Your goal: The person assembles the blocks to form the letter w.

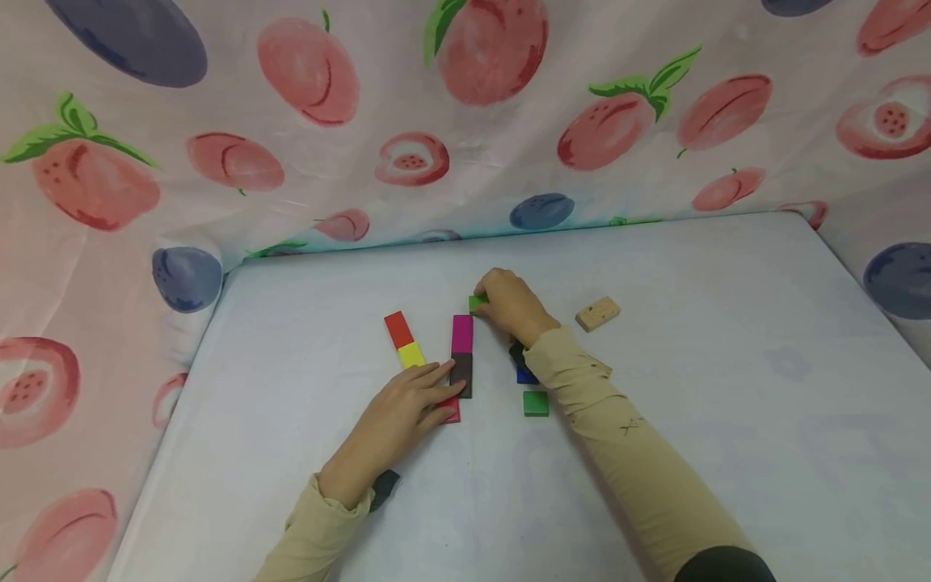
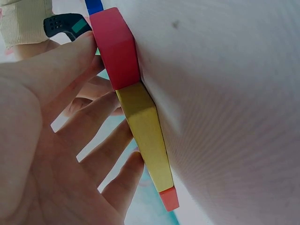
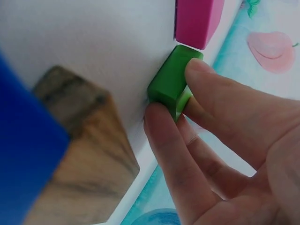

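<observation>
My right hand (image 1: 515, 305) pinches a small green block (image 3: 171, 75) between thumb and fingers, close to the far end of a magenta block (image 1: 462, 334). A dark brown block (image 1: 461, 376) joins the magenta one in a straight row. Over the near end of that row lies my left hand (image 1: 400, 412), fingers extended and touching the blocks. A crimson block (image 1: 451, 412) is partly covered by its thumb. In the left wrist view, the fingertips rest along the crimson block and a yellow block (image 2: 147, 136). A red block (image 1: 399, 330) meets the yellow one end to end.
Right of the rows lie another green block (image 1: 536, 403) and a blue block (image 1: 525, 375) partly under the right wrist. A plain wooden block (image 1: 598, 314) sits farther right on the white table (image 1: 727, 323). Fruit-patterned cloth (image 1: 494, 162) rises behind the table.
</observation>
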A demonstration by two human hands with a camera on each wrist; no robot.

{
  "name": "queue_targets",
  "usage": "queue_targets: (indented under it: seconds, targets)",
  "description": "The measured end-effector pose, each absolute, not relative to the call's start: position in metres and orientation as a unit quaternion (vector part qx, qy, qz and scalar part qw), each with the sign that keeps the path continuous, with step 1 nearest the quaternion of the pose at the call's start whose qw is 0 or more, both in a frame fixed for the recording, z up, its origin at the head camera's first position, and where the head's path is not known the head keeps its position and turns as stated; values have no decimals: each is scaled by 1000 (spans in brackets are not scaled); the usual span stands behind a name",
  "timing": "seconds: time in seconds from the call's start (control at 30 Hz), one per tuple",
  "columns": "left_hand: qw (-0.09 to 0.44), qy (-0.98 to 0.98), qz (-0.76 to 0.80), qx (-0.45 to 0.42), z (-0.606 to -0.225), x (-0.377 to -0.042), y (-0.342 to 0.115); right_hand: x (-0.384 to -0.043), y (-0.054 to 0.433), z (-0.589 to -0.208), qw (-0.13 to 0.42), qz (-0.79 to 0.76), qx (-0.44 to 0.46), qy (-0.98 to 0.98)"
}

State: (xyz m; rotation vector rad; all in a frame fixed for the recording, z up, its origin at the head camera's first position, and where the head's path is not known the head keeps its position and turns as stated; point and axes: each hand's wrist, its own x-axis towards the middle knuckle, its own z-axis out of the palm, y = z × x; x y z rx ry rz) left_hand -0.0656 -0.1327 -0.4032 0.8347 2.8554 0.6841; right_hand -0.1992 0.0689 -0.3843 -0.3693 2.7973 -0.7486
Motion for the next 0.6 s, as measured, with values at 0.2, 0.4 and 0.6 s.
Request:
queue_targets:
  seconds: [0.2,0.4,0.6]
  targets:
    - [41,935,224,271,-404,-66,-133,-200,67,-385,115,-258,-135,950]
    - [42,935,226,271,-405,-66,-133,-199,68,-385,118,-258,-139,949]
    - [37,934,226,273,-406,-66,-133,-199,69,-385,112,-256,-151,948]
